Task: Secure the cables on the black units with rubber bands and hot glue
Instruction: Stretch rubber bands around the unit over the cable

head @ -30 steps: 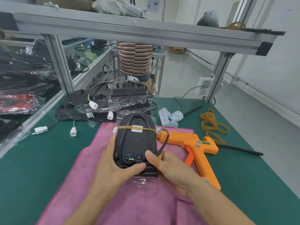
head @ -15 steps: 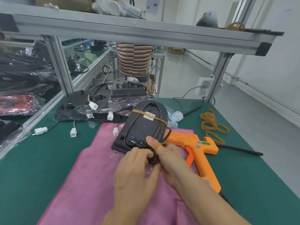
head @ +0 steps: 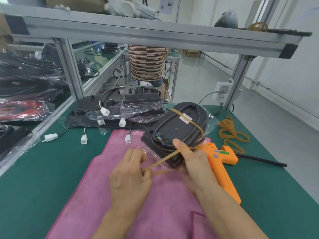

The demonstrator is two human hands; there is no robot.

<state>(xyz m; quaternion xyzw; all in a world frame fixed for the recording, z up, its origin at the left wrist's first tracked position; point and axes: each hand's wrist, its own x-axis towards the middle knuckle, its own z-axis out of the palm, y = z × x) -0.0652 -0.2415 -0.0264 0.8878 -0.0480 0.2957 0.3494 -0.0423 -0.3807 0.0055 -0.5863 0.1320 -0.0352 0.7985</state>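
- Step in hand: fitting of a second rubber band (head: pixel 161 162) to the near end of the black unit (head: pixel 179 131); no hot glue shows on the unit.
- Your left hand (head: pixel 130 176) has its fingers curled round the near end of the stretched band, pulling it toward you over the pink cloth (head: pixel 86 200).
- Your right hand (head: pixel 193 157) grips the unit's near end, thumb pressed on top over the band where it crosses the coiled cable (head: pixel 170 145). The fingers underneath are hidden.
- Black unit: it sits at the far right corner of the cloth, tilted, its near end raised in your right hand and its far end pointing away to the right.
- A first rubber band (head: pixel 187 120) already crosses the unit's far half over a white label.
- Next move, as a judgement: stretch the band wider and carry the loop over the near end so it seats across the cable loop. Keep your thumb down so the cable does not spring out.
- Risk: the band is taut and may slip off your fingers.
- Glue gun (head: pixel 220 156): it lies just right of your right hand on the green table (head: pixel 34 178), within reach for the gluing step.
- Spare rubber bands (head: pixel 230 133) lie on the table beyond the gun.
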